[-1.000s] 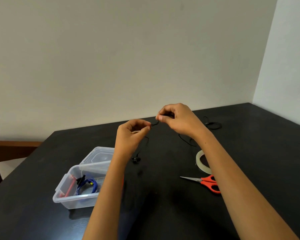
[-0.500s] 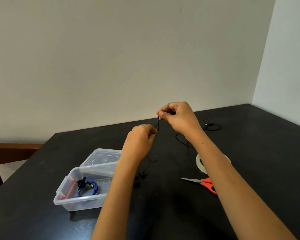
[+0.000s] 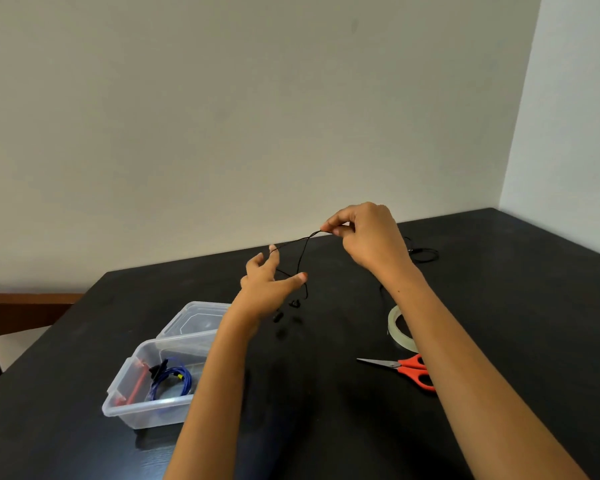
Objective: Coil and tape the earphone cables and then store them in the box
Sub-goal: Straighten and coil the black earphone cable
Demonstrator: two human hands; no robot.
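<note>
Right hand (image 3: 368,237), raised beyond box (image 3: 146,415) and to its right, pinches black earphone cable (image 3: 302,258) between thumb and forefinger. Left hand (image 3: 267,291) nearer box, fingers spread; one cable strand crosses index fingertip. Earbuds (image 3: 294,303) hang below, faint against black table (image 3: 42,393). Inside box: blue cable coil (image 3: 175,382), red item (image 3: 136,379). Lid (image 3: 196,320) just behind box. Tape roll (image 3: 397,332) and scissors (image 3: 409,370) well right of box. Second black cable (image 3: 425,254) farther right, beyond.

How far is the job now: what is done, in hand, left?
Done: a blue coiled cable lies in the box. In hand: the right hand pinches a black earphone cable, uncoiled; the left hand is open. Left: coil, tape, store it; another black cable waits on the table.
</note>
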